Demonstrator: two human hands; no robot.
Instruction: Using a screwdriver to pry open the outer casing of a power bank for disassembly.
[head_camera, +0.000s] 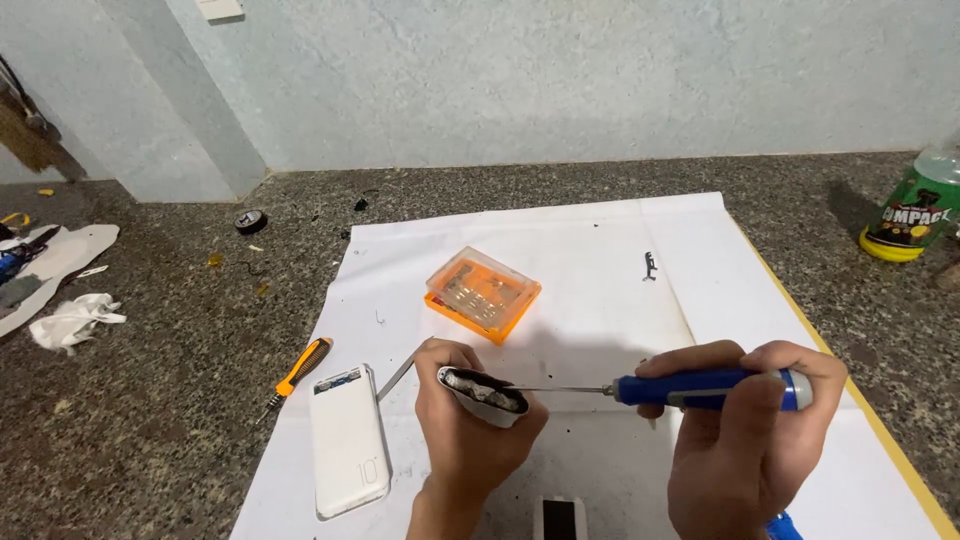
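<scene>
1. While the left hand (465, 440) grips a small grey shell (484, 394) upright over the white sheet (600, 260), its fingers are curled tight around the shell's sides, the open end turned up
2. Held in the right hand (745, 440) is a blue-handled screwdriver (700, 388), fingers closed round the handle and thumb laid along it; the thin shaft runs level towards the left hand and its tip reaches into the mouth of the shell
3. On the sheet's near left part lies a white power bank (347, 440), flat, just beside the left wrist
4. A thin metal strip (397, 378) sticks out between the power bank and the left hand
5. At the sheet's left edge rests an orange-handled screwdriver (297, 372), partly on the stone counter (170, 420)
6. Near the sheet's middle, beyond both hands, sits an orange bit case (482, 293) with a clear lid
7. Off the sheet's far right corner stands a green bottle (915, 210)
8. Well left of the sheet lies a crumpled white rag (72, 320)
9. At the sheet's near edge, between the wrists, a small white block with a dark face (559, 518) is cut off by the frame
</scene>
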